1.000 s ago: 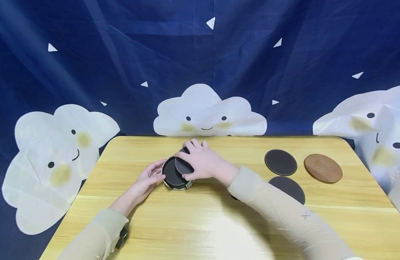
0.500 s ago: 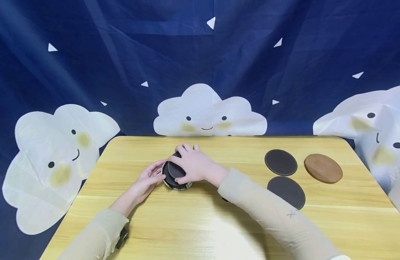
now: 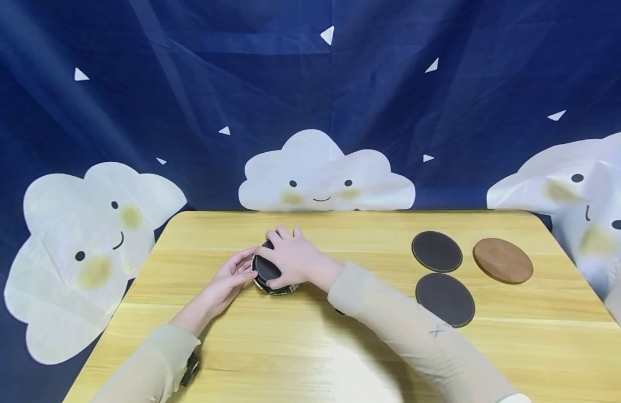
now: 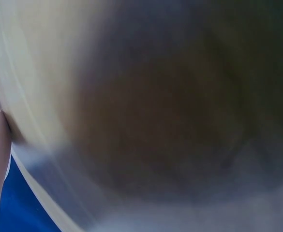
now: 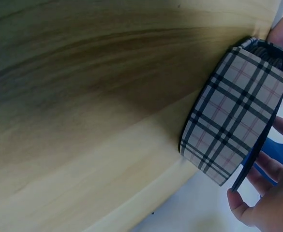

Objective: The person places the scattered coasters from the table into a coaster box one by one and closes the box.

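A round holder (image 5: 233, 111) with a plaid wall and a dark inside stands on the table toward the back, left of middle. My left hand (image 3: 233, 281) grips its left side, thumb at the rim and fingers behind. Over the holder's mouth, my right hand (image 3: 296, 260) holds a round dark coaster (image 3: 266, 270) by its edge. In the right wrist view the coaster is tilted, its edge a thin dark line right at the holder's rim, with fingertips on it. The left wrist view is mostly blurred; a strip of the plaid wall shows at its left edge.
Two dark round coasters, one farther back (image 3: 437, 252) and a nearer coaster (image 3: 444, 299) beside the right sleeve, lie on the wooden table (image 3: 290, 358). A brown round coaster (image 3: 503, 261) lies to their right. A blue cloud-patterned cloth (image 3: 270, 84) hangs behind the table.
My right hand has moved left and slightly down with the dark coaster, which now covers more of the holder's mouth. My left hand and the holder have stayed in place.
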The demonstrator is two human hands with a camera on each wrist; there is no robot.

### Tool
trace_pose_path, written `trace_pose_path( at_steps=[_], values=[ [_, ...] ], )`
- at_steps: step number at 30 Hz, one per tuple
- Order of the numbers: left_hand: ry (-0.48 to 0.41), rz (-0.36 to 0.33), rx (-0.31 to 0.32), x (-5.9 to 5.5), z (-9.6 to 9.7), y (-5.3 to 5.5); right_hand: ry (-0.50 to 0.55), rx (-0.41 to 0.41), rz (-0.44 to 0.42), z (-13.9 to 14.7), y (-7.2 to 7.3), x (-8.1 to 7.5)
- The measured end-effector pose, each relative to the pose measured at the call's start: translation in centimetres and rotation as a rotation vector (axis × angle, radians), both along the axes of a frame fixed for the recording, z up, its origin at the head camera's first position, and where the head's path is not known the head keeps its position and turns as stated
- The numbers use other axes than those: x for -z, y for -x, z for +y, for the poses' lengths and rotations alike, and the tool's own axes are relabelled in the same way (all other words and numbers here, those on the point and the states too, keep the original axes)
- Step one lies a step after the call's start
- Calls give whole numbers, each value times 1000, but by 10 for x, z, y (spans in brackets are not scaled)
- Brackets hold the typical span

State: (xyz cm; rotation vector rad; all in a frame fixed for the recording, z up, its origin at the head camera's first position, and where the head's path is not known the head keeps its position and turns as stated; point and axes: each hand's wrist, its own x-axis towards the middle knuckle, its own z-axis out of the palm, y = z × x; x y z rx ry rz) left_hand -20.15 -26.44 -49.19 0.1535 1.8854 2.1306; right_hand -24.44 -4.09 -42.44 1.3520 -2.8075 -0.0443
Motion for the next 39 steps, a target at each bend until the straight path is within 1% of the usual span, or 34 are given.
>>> trace_pose_path(
  at_steps=[7, 14, 16, 20, 25, 34, 39],
  values=[
    [2, 0, 3, 0, 0, -1, -6, -21, 16, -3, -2, 5],
    [10, -15, 14, 3, -1, 2, 13, -20, -2, -1, -6, 7],
    [17, -10, 20, 3, -2, 2, 17, -19, -6, 0, -6, 7],
    [26, -13, 26, 3, -3, 2, 17, -12, -16, 0, -5, 10],
    [31, -29, 18, 0, -2, 2, 15, -9, -23, 1, -4, 15],
    [27, -17, 22, -3, 0, 2, 12, -7, -5, 4, -6, 12],
    [25, -31, 18, -2, -1, 2, 20, -14, -6, 5, -8, 11]
  ],
)
